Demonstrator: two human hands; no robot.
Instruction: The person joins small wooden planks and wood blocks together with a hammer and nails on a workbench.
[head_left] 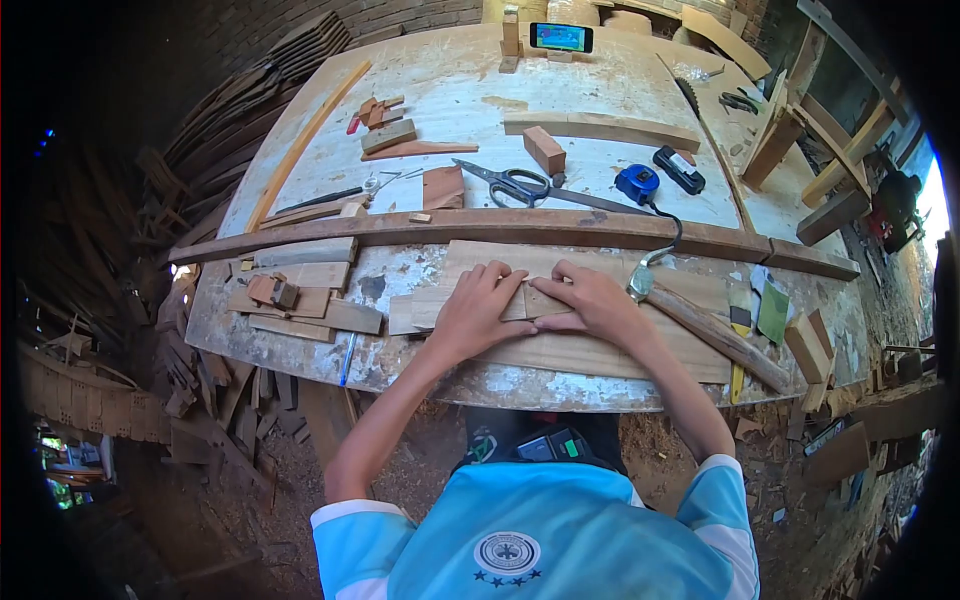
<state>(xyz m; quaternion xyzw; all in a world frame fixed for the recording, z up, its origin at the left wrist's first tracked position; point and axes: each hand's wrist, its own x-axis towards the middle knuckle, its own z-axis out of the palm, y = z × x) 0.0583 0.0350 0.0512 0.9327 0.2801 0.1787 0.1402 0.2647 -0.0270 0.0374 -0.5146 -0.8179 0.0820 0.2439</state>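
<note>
My left hand (480, 312) is closed over a thin strip of wood, and a pale wood end (402, 314) sticks out to its left. Facing it, my right hand (592, 306) pinches a small flat wood piece (542, 304) between thumb and fingers. The two thumbs nearly meet, and the pieces come edge to edge between the hands. Fingers hide much of both pieces. Underneath lies a wide pale board (640, 362) at the table's front. A watch (640, 282) is on my right wrist.
A long dark wood bar (480, 228) crosses behind my hands. Beyond it lie scissors (515, 186), a blue tape measure (637, 183), wood blocks (545, 150) and a propped phone (561, 38). A wooden handle (720, 338) lies right; stacked offcuts (310, 300) lie left, near a pen (348, 360).
</note>
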